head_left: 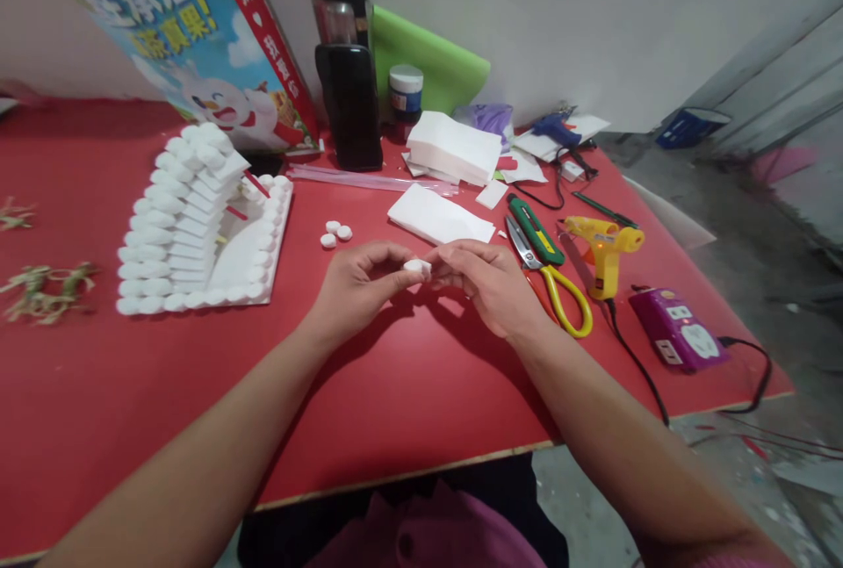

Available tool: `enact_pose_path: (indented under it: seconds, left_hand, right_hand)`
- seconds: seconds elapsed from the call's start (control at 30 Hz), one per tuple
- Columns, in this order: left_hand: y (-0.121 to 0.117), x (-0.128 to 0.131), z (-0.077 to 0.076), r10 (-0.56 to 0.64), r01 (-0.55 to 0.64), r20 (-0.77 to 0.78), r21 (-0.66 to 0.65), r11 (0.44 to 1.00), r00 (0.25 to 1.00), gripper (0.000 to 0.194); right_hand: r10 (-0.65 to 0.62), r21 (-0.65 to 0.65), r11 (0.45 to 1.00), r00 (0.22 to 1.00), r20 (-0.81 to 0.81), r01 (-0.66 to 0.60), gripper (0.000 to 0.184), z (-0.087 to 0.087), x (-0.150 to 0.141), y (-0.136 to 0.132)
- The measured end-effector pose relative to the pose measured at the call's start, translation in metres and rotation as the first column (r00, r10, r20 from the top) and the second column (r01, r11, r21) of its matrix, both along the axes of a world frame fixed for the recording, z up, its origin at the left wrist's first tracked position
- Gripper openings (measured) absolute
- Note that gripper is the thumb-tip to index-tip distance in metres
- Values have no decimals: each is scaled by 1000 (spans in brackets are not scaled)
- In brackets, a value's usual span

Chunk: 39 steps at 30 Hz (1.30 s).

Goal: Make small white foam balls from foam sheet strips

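Note:
Between thumb and forefinger, my left hand [359, 285] pinches a small white wad [416, 266], perhaps tissue. My right hand [484, 283] is closed at the wad's right end, its fingertips pressed together there. Whether the wad is solid or wrapped cannot be made out. Just left of my hands lie a few round white pieces [337, 233]. Folded white paper [440, 215] rests right behind my fingers. Farther left stands a white model with steps [198, 234], edged with rows of similar rounded white pieces.
Right of my hands lie yellow-handled scissors [567, 303], a green cutter [535, 230], a yellow glue gun [601, 250] and a purple power socket [681, 328] with cords. A black phone [349, 107] stands upright behind. A colourful box [198, 41] leans on the wall. Twine figures [49, 291] lie far left.

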<state>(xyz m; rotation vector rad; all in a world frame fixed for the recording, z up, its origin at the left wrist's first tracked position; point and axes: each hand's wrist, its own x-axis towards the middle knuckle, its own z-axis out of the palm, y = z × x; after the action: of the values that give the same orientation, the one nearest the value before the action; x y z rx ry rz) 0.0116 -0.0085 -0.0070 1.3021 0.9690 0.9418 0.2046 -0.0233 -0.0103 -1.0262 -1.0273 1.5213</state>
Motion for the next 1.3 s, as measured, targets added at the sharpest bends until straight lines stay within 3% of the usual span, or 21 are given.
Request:
enact_pose_path:
  seconds: [0.3, 0.7, 1.03, 1.3]
  left_hand:
    - [1, -1, 1, 45, -18, -166, 163, 986, 985, 20]
    - [3, -1, 0, 61, 4, -226, 278, 961, 972, 11]
    - [2, 1, 1, 65, -22, -199, 211, 977, 978, 19]
    - [2, 2, -2, 22, -18, -78, 40, 999, 997, 22]
  right_hand:
    - [-35, -19, 999, 995, 95, 37, 18, 0, 0, 1]
    - [-49, -24, 998, 986, 159, 53, 13, 3, 0, 0]
    - [-80, 109, 993, 918, 390, 40, 12, 7, -1, -2]
    - [-73, 141, 990, 905, 420, 14, 13, 11, -1, -5]
